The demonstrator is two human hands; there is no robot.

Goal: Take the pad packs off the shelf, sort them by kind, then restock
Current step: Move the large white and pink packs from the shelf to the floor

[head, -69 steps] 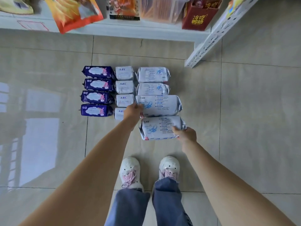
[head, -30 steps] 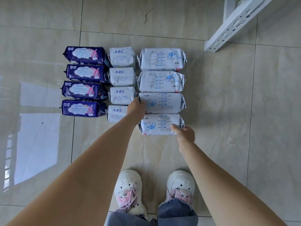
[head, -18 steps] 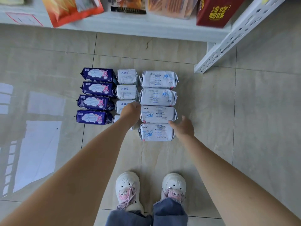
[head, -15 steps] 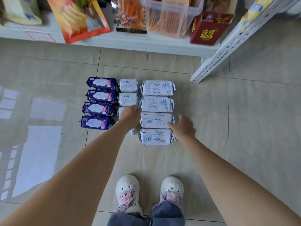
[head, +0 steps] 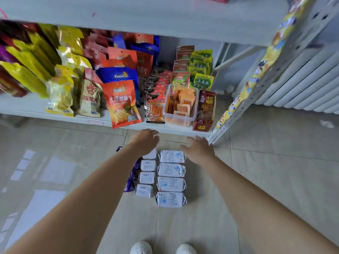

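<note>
Tiled floor point(head: 256, 189) fills the near part of the head view, with a white shelf point(head: 165, 128) of snack bags point(head: 121, 103) across the far side and a perforated upright point(head: 244, 99) at its right end.

Head view, task items: the pad packs lie on the floor in three columns running near to far, each pack with its long axis left to right. The right column is four large white packs point(head: 171, 183). The middle column is small white packs point(head: 146, 177) marked ABC. The left column is purple packs point(head: 131, 177), mostly hidden under the left forearm.

Head view, hands: the left hand point(head: 145, 140) is raised above the far end of the middle column, fingers loosely curled and holding nothing. The right hand point(head: 199, 149) is raised just right of the farthest large white pack, fingers point(head: 190, 139) spread and relaxed, holding nothing. Neither hand touches a pack.

Governing relation: all packs lie below and nearward of the fingers. The right hand is nearer the large white column; the left hand is nearer the small white and purple columns. Sorting appears complete; restocking appears not yet begun. A pickup would call for a downward reach with the fingers spanning a pack's short width.
</note>
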